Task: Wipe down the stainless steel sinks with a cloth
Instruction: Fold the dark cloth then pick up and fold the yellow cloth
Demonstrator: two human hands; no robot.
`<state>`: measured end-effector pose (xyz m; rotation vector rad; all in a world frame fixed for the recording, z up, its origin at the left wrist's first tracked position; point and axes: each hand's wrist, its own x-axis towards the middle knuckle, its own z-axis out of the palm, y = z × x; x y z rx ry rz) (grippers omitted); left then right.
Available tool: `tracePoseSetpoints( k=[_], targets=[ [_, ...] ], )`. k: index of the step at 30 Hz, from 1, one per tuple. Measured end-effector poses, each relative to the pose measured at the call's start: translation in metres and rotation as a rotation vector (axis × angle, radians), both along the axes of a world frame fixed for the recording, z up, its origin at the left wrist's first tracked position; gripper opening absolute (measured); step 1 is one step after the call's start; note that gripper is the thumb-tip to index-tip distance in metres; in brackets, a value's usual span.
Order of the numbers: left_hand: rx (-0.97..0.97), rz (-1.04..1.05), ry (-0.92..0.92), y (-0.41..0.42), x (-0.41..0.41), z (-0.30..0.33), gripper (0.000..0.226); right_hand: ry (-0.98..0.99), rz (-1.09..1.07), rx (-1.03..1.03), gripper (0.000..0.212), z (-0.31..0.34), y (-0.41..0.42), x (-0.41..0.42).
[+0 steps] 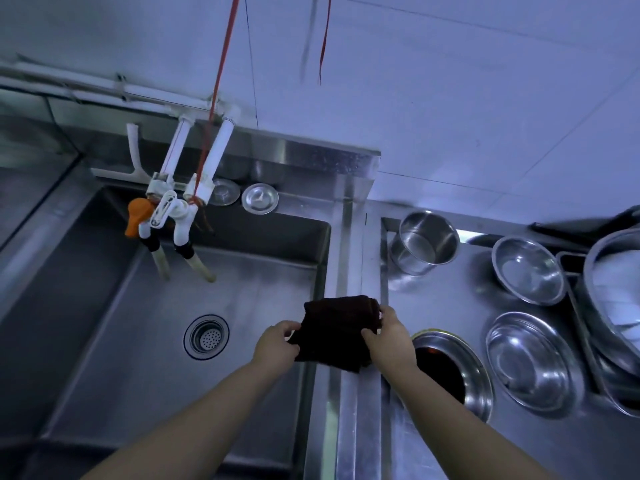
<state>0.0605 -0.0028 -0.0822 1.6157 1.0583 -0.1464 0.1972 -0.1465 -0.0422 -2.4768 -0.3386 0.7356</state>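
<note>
A dark folded cloth (pixel 334 329) hangs in the air over the right rim of the large steel sink (pixel 242 282). My left hand (pixel 275 346) pinches its lower left edge and my right hand (pixel 389 336) grips its right side, thumb on top. The sink basin lies to the left and below, with a round strainer drain (pixel 206 337) in its floor. Part of a second sink (pixel 31 188) shows at the far left.
White taps with an orange handle (pixel 138 216) and hose ends hang over the sink's back. Two round lids (pixel 259 198) sit on the back ledge. On the counter to the right stand a steel pot (pixel 427 242), several steel bowls (pixel 528 268) and a round waste hole (pixel 450 368).
</note>
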Motion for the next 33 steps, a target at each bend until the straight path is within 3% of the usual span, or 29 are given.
tracePoseSetpoints(
  k=[3,6,9,17,26,33],
  targets=[
    [0.023,-0.069,0.084,0.007,-0.009,0.003,0.044,-0.152,0.084,-0.120,0.055,0.006,0.000,-0.002],
    [0.071,-0.108,0.056,0.017,-0.021,0.014,0.040,-0.338,0.231,-0.124,0.046,0.016,0.008,-0.006],
    [0.165,-0.120,0.030,0.031,-0.039,0.032,0.035,-0.351,0.385,-0.096,0.035,0.027,0.030,-0.016],
    [0.522,-0.202,0.128,0.081,-0.128,0.087,0.026,-0.336,0.772,-0.150,0.027,0.049,0.105,-0.086],
    [0.734,-0.109,0.235,0.149,-0.296,0.130,0.035,-0.406,0.990,-0.248,0.025,0.093,0.198,-0.218],
    [0.846,0.019,0.338,0.201,-0.485,0.161,0.034,-0.416,1.168,-0.163,0.027,0.115,0.283,-0.384]
  ],
)
